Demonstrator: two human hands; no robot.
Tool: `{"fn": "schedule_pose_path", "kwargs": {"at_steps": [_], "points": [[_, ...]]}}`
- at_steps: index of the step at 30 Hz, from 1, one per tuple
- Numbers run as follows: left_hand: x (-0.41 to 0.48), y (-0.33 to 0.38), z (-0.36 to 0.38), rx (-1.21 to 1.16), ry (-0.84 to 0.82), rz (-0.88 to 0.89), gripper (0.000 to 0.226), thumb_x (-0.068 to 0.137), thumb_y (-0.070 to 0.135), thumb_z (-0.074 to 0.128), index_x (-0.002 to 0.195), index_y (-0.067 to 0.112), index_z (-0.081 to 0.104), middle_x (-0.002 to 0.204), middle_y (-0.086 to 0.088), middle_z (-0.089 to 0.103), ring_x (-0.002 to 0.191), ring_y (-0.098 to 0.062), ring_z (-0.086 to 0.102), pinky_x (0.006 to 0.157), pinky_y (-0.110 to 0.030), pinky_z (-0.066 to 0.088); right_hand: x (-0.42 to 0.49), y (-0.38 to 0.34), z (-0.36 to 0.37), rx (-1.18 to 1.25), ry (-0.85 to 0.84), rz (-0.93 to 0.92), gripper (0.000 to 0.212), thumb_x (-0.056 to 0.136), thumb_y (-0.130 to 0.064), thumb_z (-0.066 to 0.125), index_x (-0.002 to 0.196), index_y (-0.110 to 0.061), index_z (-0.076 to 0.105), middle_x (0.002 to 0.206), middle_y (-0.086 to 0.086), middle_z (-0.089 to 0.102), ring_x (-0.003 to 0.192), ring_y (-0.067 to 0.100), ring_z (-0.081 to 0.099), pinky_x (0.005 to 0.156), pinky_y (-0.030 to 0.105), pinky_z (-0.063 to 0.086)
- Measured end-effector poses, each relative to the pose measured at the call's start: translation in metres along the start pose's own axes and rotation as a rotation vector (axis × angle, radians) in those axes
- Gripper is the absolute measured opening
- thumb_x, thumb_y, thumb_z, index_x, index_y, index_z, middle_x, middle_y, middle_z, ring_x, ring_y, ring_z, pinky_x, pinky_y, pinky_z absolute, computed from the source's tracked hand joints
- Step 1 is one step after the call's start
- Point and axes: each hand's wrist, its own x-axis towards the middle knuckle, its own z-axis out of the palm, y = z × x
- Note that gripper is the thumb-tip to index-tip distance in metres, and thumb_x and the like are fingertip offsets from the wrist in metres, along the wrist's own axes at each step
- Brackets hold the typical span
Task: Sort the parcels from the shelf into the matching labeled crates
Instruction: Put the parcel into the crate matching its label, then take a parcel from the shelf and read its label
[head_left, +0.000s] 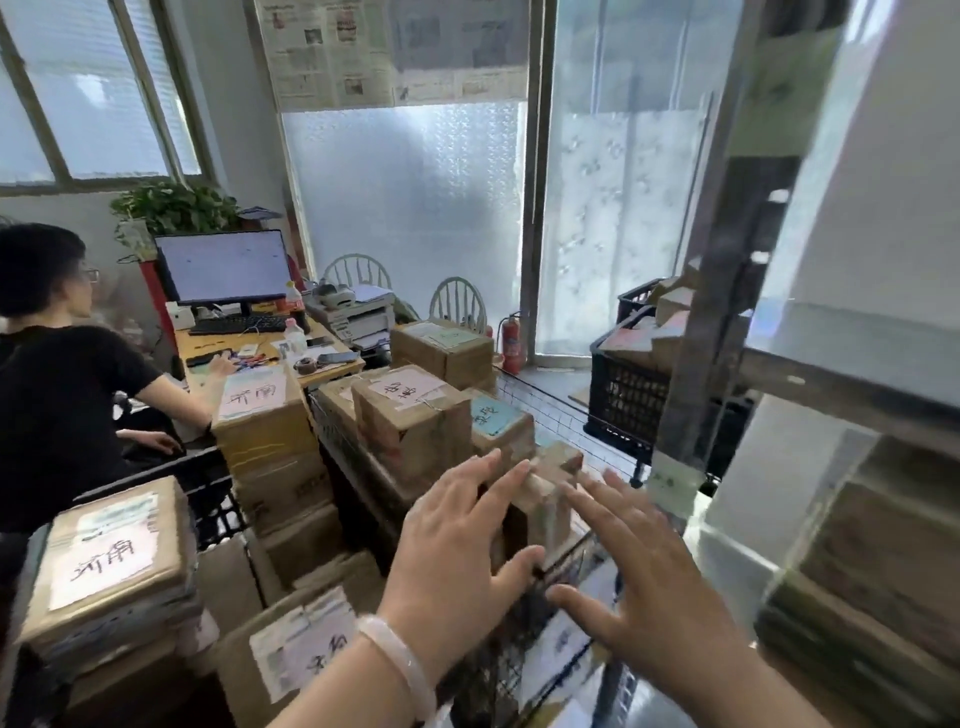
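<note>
The small parcel (545, 491) stands on end among bigger boxes in the wire crate (550, 415), between 2 hands. The left hand (457, 545) and right hand (644, 577) are both spread flat-fingered and grip nothing; blur hides whether the left fingertips touch it. Tall and narrow, it could topple with nothing holding it, or sit in the wrong crate if its label is misjudged. The pink label (408, 389) and blue label (493, 415) carry handwritten characters, upside down to the camera and unreadable to me
</note>
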Motion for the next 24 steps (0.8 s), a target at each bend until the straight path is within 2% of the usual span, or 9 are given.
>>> {"fn": "schedule_pose_path", "kwargs": {"at_steps": [2,4,8,10,13,16,20,22,24], "points": [[-0.008,0.025,0.011,-0.04,-0.027,0.097,0.074,0.085,0.07,0.042,0.148,0.056,0.007,0.156,0.026,0.011,0.145,0.0,0.0,0.112,-0.017,-0.011,-0.036,0.006,-0.018,-0.013,0.042,0.114,0.077,0.073,-0.081,0.038,0.138,-0.069,0.0,0.15,-0.041,-0.001,0.143,-0.009,-0.005,0.119,0.028,0.009],[-0.018,0.051,0.025,-0.097,-0.063,0.173,0.073,0.084,0.07,0.042,0.147,0.059,0.007,0.155,0.026,0.013,0.145,0.0,0.003,0.113,-0.016,-0.007,-0.073,0.011,-0.034,-0.026,0.06,0.226,0.076,0.074,-0.08,0.041,0.139,-0.067,0.003,0.154,-0.034,0.003,0.144,-0.006,-0.003,0.121,0.033,0.014],[-0.036,0.109,0.053,-0.235,-0.142,0.302,0.07,0.087,0.067,0.048,0.138,0.064,0.0,0.157,0.024,0.014,0.146,-0.003,0.007,0.118,-0.024,0.005,-0.147,0.021,-0.066,-0.144,0.024,0.393,0.078,0.079,-0.074,0.051,0.138,-0.059,0.003,0.157,-0.026,-0.001,0.144,-0.006,-0.008,0.121,0.03,0.009],[-0.044,0.139,0.065,-0.287,-0.192,0.36,0.069,0.088,0.066,0.047,0.138,0.064,-0.002,0.158,0.023,0.01,0.147,-0.004,0.005,0.12,-0.027,0.008,-0.181,0.026,-0.082,-0.178,0.032,0.507,0.076,0.078,-0.076,0.047,0.135,-0.062,-0.001,0.153,-0.03,-0.004,0.142,-0.008,-0.011,0.12,0.025,0.003],[-0.057,0.179,0.079,-0.344,-0.251,0.408,0.07,0.089,0.066,0.048,0.138,0.064,-0.002,0.158,0.023,0.009,0.146,-0.002,0.003,0.119,-0.028,0.009,-0.226,0.034,-0.099,-0.141,0.082,0.66,0.072,0.082,-0.069,0.054,0.13,-0.067,0.0,0.152,-0.033,-0.004,0.136,-0.016,-0.015,0.114,0.015,-0.002],[-0.069,0.211,0.093,-0.365,-0.305,0.431,0.073,0.087,0.068,0.047,0.145,0.06,0.003,0.158,0.024,0.007,0.146,-0.002,0.002,0.118,-0.028,0.008,-0.258,0.047,-0.111,-0.069,0.151,0.77,0.071,0.083,-0.066,0.056,0.134,-0.065,0.008,0.155,-0.03,0.004,0.143,-0.004,0.002,0.117,0.026,0.013],[-0.067,0.244,0.11,-0.352,-0.348,0.43,0.075,0.087,0.066,0.048,0.15,0.051,0.012,0.159,0.02,0.012,0.147,-0.008,0.009,0.121,-0.037,0.016,-0.276,0.079,-0.124,0.045,0.304,0.894,0.078,0.082,-0.059,0.063,0.147,-0.048,0.021,0.156,-0.015,0.021,0.143,0.007,0.017,0.115,0.032,0.024],[-0.061,0.26,0.119,-0.351,-0.361,0.406,0.075,0.086,0.066,0.049,0.151,0.05,0.013,0.16,0.017,0.014,0.148,-0.01,0.01,0.121,-0.042,0.019,-0.272,0.102,-0.133,0.126,0.405,0.932,0.076,0.083,-0.052,0.067,0.148,-0.038,0.029,0.152,-0.008,0.031,0.137,0.008,0.03,0.11,0.027,0.028],[-0.054,0.276,0.129,-0.374,-0.372,0.348,0.074,0.087,0.064,0.051,0.151,0.049,0.016,0.16,0.015,0.016,0.148,-0.012,0.01,0.121,-0.041,0.02,-0.26,0.125,-0.146,0.267,0.481,0.973,0.062,0.085,-0.044,0.069,0.139,-0.04,0.04,0.137,-0.012,0.043,0.114,-0.004,0.043,0.093,0.013,0.034]]}}
